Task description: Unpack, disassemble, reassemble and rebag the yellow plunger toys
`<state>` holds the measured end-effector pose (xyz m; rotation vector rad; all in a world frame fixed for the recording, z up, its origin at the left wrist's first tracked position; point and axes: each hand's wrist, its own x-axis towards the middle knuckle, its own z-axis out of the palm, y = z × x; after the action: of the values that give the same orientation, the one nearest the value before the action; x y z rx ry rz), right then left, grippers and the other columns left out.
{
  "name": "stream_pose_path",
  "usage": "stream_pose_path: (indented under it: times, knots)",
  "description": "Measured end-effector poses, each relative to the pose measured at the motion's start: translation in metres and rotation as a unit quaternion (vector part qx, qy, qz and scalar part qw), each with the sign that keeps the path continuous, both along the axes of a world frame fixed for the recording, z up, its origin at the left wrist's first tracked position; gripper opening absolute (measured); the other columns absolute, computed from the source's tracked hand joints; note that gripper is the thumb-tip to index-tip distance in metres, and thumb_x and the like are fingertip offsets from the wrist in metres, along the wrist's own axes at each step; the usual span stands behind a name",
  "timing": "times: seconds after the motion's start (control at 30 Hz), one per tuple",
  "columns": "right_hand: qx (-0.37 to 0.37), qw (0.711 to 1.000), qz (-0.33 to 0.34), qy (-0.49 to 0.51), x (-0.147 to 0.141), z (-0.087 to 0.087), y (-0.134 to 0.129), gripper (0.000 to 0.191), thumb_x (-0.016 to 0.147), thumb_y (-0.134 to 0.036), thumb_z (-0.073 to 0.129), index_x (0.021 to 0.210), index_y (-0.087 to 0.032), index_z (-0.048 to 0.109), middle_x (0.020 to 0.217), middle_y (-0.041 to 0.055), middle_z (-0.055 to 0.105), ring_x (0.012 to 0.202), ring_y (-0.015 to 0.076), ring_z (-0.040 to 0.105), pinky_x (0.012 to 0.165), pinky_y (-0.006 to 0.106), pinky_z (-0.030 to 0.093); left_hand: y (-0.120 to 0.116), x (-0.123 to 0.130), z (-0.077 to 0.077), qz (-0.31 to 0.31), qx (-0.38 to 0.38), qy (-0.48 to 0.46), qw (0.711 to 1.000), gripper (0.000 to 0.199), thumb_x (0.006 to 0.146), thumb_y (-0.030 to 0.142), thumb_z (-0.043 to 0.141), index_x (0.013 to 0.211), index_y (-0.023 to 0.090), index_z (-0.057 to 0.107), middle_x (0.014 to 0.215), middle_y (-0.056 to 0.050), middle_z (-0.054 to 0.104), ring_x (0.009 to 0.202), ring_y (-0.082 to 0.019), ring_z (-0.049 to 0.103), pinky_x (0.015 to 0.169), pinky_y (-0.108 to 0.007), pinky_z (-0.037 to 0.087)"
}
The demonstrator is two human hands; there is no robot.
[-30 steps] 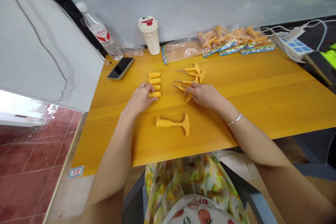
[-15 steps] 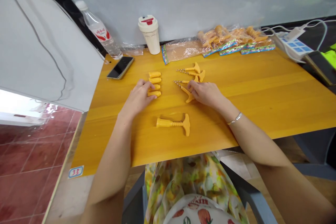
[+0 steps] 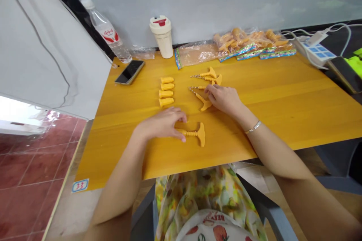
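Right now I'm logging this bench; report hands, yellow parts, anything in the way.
Left hand open at the nearest T-handled piece, blocking part from view. Right hand at the screw-tipped pieces, grip unclear. Four yellow sleeves lined up.

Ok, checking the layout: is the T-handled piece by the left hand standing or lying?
Lying: the piece stretches sideways across the table.

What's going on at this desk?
A person is handling yellow T-handled parts with bare hands. The left hand is open over the assembled piece nearest them, thumb and fingers apart. The right hand is at the loose metal-tipped screws; whether it grips one is unclear. Four yellow sleeves lie in a column left of the screws.
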<state>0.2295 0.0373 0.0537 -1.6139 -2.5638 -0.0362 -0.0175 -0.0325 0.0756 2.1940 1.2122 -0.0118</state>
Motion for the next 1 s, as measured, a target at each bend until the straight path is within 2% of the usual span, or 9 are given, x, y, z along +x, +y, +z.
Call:
stream_pose_path:
  times: [0.13, 0.23, 0.33, 0.4, 0.47, 0.53, 0.63, 0.8, 1.0]
  knots:
    - [0.018, 0.993, 0.001, 0.113, 0.002, -0.005, 0.004, 0.032, 0.1, -0.023, 0.042, 0.116, -0.022, 0.07, 0.114, 0.007, 0.077, 0.086, 0.0214, 0.068, 0.063, 0.029, 0.034, -0.005, 0.014, -0.004, -0.053, -0.001, 0.053, 0.997, 0.013, 0.081, 0.019, 0.071, 0.093, 0.02, 0.067, 0.102, -0.005, 0.069, 0.097, -0.024, 0.064, 0.086, -0.034, 0.047]
    - [-0.002, 0.968, 0.015, 0.249, 0.002, -0.009, 0.008, 0.029, 0.099, -0.026, 0.044, 0.111, -0.019, 0.069, 0.102, 0.0068, 0.077, 0.074, 0.0175, 0.063, 0.065, 0.029, 0.038, 0.0, 0.006, -0.002, -0.011, 0.04, -0.024, 0.999, 0.01, 0.09, 0.023, 0.062, 0.098, 0.021, 0.067, 0.102, -0.005, 0.071, 0.095, -0.022, 0.066, 0.086, -0.034, 0.048]
    - [-0.094, 0.915, 0.041, 0.391, -0.001, -0.013, 0.01, 0.034, 0.1, -0.042, 0.046, 0.108, -0.017, 0.067, 0.091, 0.0056, 0.074, 0.063, 0.0136, 0.055, 0.063, 0.028, 0.04, 0.007, -0.006, -0.001, 0.092, 0.161, -0.114, 0.976, 0.015, 0.095, 0.032, 0.059, 0.103, 0.021, 0.065, 0.106, -0.005, 0.071, 0.1, -0.023, 0.066, 0.092, -0.037, 0.048]
    - [-0.191, 0.868, 0.067, 0.454, -0.004, -0.013, 0.008, 0.046, 0.1, -0.057, 0.045, 0.104, -0.016, 0.067, 0.082, 0.0034, 0.07, 0.06, 0.0121, 0.05, 0.061, 0.026, 0.04, 0.011, -0.009, -0.003, 0.129, 0.234, -0.147, 0.952, 0.017, 0.096, 0.035, 0.058, 0.104, 0.02, 0.063, 0.107, -0.006, 0.07, 0.102, -0.024, 0.065, 0.095, -0.038, 0.048]
    - [-0.295, 0.82, 0.1, 0.481, -0.008, -0.012, 0.004, 0.055, 0.097, -0.067, 0.046, 0.1, -0.016, 0.066, 0.073, 0.0007, 0.065, 0.057, 0.0106, 0.046, 0.057, 0.025, 0.037, 0.013, -0.006, -0.007, 0.127, 0.271, -0.157, 0.941, 0.017, 0.098, 0.035, 0.055, 0.104, 0.02, 0.061, 0.107, -0.007, 0.069, 0.104, -0.024, 0.063, 0.096, -0.038, 0.048]
    - [-0.376, 0.773, 0.126, 0.496, -0.011, -0.01, -0.001, 0.054, 0.093, -0.068, 0.052, 0.105, -0.017, 0.065, 0.074, -0.0004, 0.065, 0.055, 0.0089, 0.043, 0.055, 0.024, 0.034, 0.014, -0.002, -0.011, 0.112, 0.278, -0.151, 0.942, 0.018, 0.1, 0.034, 0.051, 0.104, 0.02, 0.06, 0.108, -0.009, 0.068, 0.105, -0.025, 0.062, 0.096, -0.039, 0.047]
    - [-0.425, 0.729, 0.137, 0.518, -0.012, -0.006, -0.007, 0.051, 0.088, -0.059, 0.065, 0.12, -0.019, 0.059, 0.083, -0.0003, 0.068, 0.056, 0.008, 0.041, 0.055, 0.023, 0.034, 0.013, 0.005, -0.015, 0.106, 0.259, -0.139, 0.95, 0.017, 0.101, 0.034, 0.048, 0.105, 0.02, 0.057, 0.109, -0.009, 0.068, 0.105, -0.025, 0.063, 0.096, -0.038, 0.047]
    - [-0.425, 0.734, 0.167, 0.503, -0.008, -0.001, -0.008, 0.042, 0.091, -0.05, 0.066, 0.118, -0.02, 0.055, 0.081, -0.0021, 0.064, 0.06, 0.0093, 0.043, 0.056, 0.023, 0.034, 0.011, 0.005, -0.011, 0.114, 0.221, -0.142, 0.958, 0.016, 0.1, 0.037, 0.053, 0.104, 0.021, 0.056, 0.108, -0.007, 0.071, 0.1, -0.024, 0.065, 0.091, -0.035, 0.048]
    - [-0.379, 0.787, 0.246, 0.421, -0.004, -0.002, -0.003, 0.038, 0.097, -0.053, 0.056, 0.116, -0.02, 0.05, 0.086, -0.0005, 0.06, 0.071, 0.0126, 0.05, 0.067, 0.026, 0.04, 0.008, 0.0, -0.005, 0.121, 0.169, -0.139, 0.968, 0.018, 0.097, 0.038, 0.056, 0.103, 0.021, 0.057, 0.1, -0.005, 0.071, 0.088, -0.02, 0.065, 0.084, -0.033, 0.047]
